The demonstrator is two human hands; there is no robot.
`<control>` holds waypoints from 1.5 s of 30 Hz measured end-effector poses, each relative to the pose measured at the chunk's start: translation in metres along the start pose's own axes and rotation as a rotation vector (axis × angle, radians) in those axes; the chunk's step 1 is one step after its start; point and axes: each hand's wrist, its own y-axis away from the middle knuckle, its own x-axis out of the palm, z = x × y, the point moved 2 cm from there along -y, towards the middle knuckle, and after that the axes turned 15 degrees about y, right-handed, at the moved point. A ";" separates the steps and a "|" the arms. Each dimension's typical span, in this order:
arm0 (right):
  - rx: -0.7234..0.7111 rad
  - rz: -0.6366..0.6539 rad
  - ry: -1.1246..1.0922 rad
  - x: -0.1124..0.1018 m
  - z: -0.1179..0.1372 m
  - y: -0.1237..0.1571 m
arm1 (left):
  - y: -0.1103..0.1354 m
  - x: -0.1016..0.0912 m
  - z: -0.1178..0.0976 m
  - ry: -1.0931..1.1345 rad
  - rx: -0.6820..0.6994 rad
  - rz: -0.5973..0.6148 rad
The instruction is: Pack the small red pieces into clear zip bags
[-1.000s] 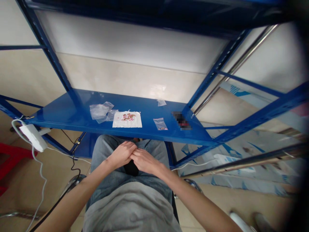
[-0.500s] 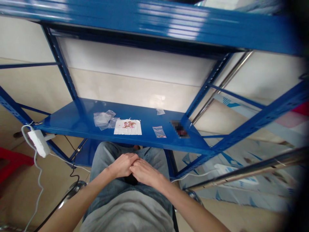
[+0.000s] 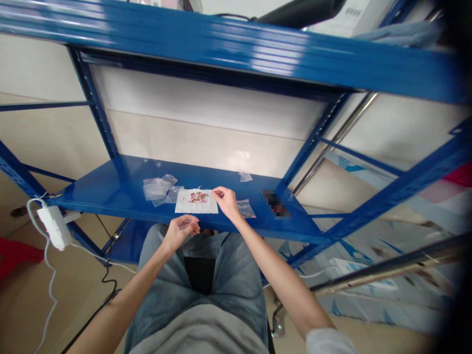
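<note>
A white cloth (image 3: 196,202) with small reddish pieces (image 3: 198,197) on it lies on the blue metal shelf (image 3: 110,191). My right hand (image 3: 225,201) reaches over the shelf's front edge, fingers pinched at the cloth's right top corner. What the pinch holds is too small to see. My left hand (image 3: 180,229) hovers just below the shelf edge above my lap, fingers curled with a small clear plastic bag between them. A small clear bag (image 3: 245,209) with dark bits lies just right of my right hand.
A heap of empty clear bags (image 3: 158,188) lies left of the cloth, one more bag (image 3: 245,176) at the back. A blurred dark object (image 3: 276,203) sits at the shelf's right end. A white power adapter (image 3: 55,226) with cable hangs at the left. An upper shelf (image 3: 236,49) is overhead.
Both hands left my lap, where they were joined. The right hand rose to the cloth on the shelf, the left lifted towards the shelf edge. The view tilted upward.
</note>
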 end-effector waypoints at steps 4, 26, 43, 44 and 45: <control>0.136 -0.022 0.087 0.039 -0.031 -0.024 | 0.005 -0.004 -0.004 0.118 -0.055 -0.052; -0.071 -0.017 0.562 0.059 -0.030 -0.018 | 0.012 0.016 0.012 0.143 -0.151 0.009; -0.041 -0.084 0.412 0.063 -0.037 -0.022 | 0.009 0.016 0.018 0.088 -0.229 0.069; -0.033 -0.114 0.363 0.060 -0.036 -0.022 | 0.009 0.016 0.017 0.080 -0.233 0.071; -0.025 -0.149 0.303 0.055 -0.034 -0.022 | 0.009 0.017 0.015 0.074 -0.237 0.071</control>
